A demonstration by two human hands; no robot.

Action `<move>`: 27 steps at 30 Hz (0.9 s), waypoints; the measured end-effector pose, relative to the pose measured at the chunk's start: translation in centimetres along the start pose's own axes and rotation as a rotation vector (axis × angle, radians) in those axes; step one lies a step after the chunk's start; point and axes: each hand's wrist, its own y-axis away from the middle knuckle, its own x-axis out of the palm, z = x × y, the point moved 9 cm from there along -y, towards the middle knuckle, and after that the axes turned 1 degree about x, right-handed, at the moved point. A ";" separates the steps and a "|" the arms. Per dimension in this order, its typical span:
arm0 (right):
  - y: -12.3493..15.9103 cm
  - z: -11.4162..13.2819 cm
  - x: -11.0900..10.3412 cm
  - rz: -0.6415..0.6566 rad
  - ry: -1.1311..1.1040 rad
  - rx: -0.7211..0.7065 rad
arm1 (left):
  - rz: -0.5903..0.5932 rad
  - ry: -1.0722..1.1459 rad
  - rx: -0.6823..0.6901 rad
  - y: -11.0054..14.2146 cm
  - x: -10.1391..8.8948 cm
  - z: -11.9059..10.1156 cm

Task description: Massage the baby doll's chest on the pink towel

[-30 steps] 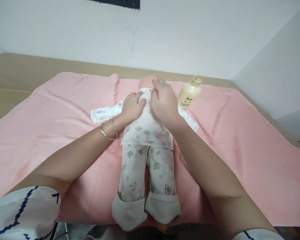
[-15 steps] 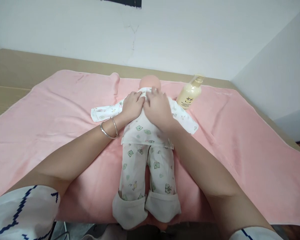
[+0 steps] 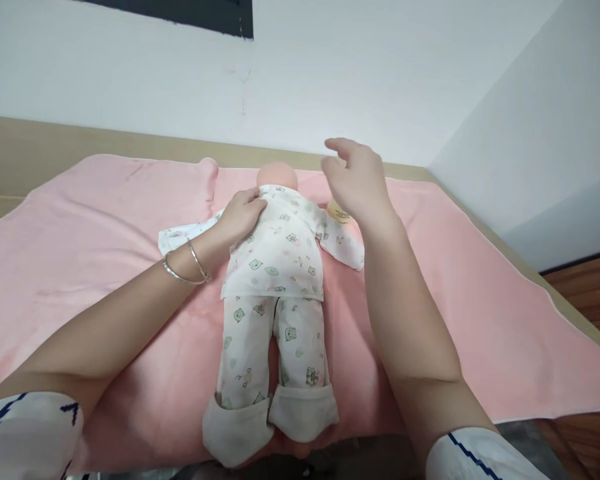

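Observation:
A baby doll (image 3: pixel 275 267) in white printed pyjamas lies face down on a pink towel (image 3: pixel 80 240), head toward the wall. My left hand (image 3: pixel 240 215), with two bangles on the wrist, rests flat on the doll's left shoulder, fingers open. My right hand (image 3: pixel 357 180) hovers above the doll's right sleeve, lifted off the cloth, fingers loosely spread and holding nothing. It covers most of a cream lotion bottle (image 3: pixel 337 212), of which only a small part shows below the palm.
The towel covers a beige table (image 3: pixel 10 147) pushed against a white wall. The doll's cuffed feet (image 3: pixel 265 420) reach the towel's near edge. Wooden floor (image 3: pixel 590 293) shows at the right beyond the table corner.
My right hand has lifted off the doll's back and moved up and to the right, over the bottle. The left hand stays on the shoulder. The view has shifted to the right.

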 end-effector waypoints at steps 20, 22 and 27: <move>-2.1 -5.7 2.2 -0.046 0.116 0.061 | 0.549 1.409 -0.397 -0.8 11.8 -14.5; -1.8 -5.1 1.8 -0.094 0.135 0.039 | 0.588 1.401 -0.385 -0.8 12.0 -14.9; -1.4 -4.2 1.0 -0.169 0.192 0.071 | 0.537 1.148 -0.299 -1.1 11.4 -13.4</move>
